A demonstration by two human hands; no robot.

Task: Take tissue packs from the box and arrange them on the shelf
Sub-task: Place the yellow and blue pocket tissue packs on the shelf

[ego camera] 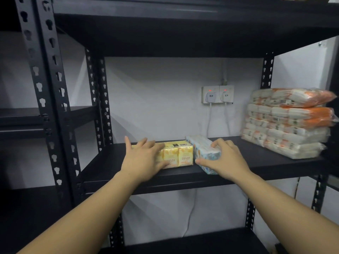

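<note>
Right hand (222, 158) fingers grip the blue tissue pack (205, 153) overhanging the shelf (256, 162) edge; it may tip off. Left hand (145, 158) rests flat-fingered on the yellow tissue pack (179, 154).

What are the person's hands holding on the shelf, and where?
The right hand grips the blue-and-white tissue pack at its near end. The left hand rests on the yellow tissue pack, fingers fairly straight.

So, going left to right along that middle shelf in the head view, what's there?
Left hand on the yellow tissue pack → blue-and-white tissue pack gripped by the right hand → stack of orange-and-white packs.
</note>
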